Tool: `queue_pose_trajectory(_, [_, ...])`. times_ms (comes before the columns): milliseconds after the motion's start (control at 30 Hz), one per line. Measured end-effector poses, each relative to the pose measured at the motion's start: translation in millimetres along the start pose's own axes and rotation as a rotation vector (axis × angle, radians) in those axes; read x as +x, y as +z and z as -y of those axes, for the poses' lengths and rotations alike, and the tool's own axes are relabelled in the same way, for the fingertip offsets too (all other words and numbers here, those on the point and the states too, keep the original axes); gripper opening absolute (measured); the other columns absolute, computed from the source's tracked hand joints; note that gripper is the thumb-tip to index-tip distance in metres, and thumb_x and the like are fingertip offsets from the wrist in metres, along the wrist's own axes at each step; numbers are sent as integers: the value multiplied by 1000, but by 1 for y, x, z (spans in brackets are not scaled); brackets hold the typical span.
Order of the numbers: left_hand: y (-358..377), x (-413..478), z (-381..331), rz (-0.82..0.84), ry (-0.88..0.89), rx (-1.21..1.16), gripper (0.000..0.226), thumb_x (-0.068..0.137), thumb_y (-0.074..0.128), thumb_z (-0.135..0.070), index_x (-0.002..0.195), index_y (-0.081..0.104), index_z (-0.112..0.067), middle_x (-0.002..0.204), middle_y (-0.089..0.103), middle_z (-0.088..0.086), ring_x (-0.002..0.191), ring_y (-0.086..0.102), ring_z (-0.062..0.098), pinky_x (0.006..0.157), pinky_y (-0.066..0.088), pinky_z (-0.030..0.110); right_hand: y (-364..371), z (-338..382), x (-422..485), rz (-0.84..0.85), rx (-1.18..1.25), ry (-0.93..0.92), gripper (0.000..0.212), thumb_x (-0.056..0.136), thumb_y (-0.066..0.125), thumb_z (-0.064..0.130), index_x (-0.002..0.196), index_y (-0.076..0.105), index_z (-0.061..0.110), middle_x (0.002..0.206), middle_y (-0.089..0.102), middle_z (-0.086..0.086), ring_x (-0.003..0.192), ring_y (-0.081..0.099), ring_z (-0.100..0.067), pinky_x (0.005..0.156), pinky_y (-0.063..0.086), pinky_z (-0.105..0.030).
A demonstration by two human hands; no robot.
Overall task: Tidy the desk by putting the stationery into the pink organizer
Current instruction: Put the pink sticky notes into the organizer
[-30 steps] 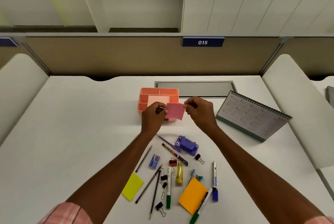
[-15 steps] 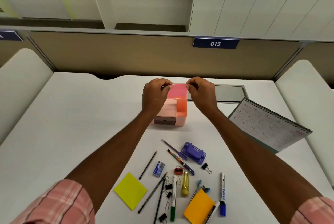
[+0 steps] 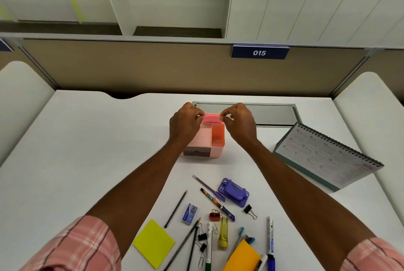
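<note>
Pink sticky pad [image 3: 210, 117]: held over the back edge of the pink organizer [image 3: 216, 150], bowed upward between both hands.
Handling: I judge it very light, floppy paper. It bends rather than breaks, creases easily, and is not slippery.
Where to hold: two opposite edges, pinched lightly, so it stays flat enough to slide into a slot.
Left hand [image 3: 185, 124]: fingertips pinch the pad's left edge.
Right hand [image 3: 240, 123]: thumb and forefinger pinch its right edge.
Hidden: the organizer's rear compartments lie behind the hands and pad. I cannot tell whether the pad's lower edge is already inside one, or whether it is one sheet or a stack.
Cut off: the orange pad [image 3: 241, 257] and blue marker [image 3: 270, 240] run off the bottom edge.
</note>
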State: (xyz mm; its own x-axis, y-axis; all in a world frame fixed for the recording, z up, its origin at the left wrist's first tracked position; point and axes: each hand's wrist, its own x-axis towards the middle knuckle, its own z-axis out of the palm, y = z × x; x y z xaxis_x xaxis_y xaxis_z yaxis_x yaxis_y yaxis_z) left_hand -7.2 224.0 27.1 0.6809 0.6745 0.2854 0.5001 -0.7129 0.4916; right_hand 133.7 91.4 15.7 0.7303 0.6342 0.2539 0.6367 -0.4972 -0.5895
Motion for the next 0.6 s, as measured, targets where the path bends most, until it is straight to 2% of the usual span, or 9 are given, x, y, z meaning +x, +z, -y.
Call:
queue_pose_trajectory(100, [9, 0, 3, 32, 15, 47, 22, 100, 66, -30, 113, 80, -20, 107, 69, 5, 93, 68, 24, 69, 42, 25, 12, -7, -2, 7, -39, 8, 8, 84, 82, 28, 91, 80, 24, 99, 66, 3, 95, 61, -17, 75, 56, -40])
queue_pose_trajectory(233, [18, 1, 4, 50, 22, 129, 26, 103, 60, -29, 120, 77, -20, 116, 68, 7, 100, 66, 26, 73, 39, 24, 22, -9, -2, 27, -81, 34, 11, 85, 82, 29, 94, 81, 22, 105, 68, 0, 98, 61, -19, 76, 56, -37])
queue_pose_trajectory(467, [29, 2, 11, 99, -2, 146, 27, 105, 56, -28, 121, 77, -19, 120, 68, 7, 103, 66, 26, 74, 39, 25, 33, -13, 2, 42, -140, 54, 6, 87, 79, 22, 93, 80, 19, 108, 68, -4, 99, 61, -23, 76, 54, -37])
queue_pose_trajectory(600, [31, 3, 10, 121, -38, 118, 27, 105, 57, -28, 121, 77, -19, 120, 68, 8, 103, 67, 27, 75, 41, 26, 38, -17, 2, 70, -145, 91, 8, 89, 77, 25, 94, 79, 20, 110, 67, -5, 102, 62, -25, 80, 54, -41])
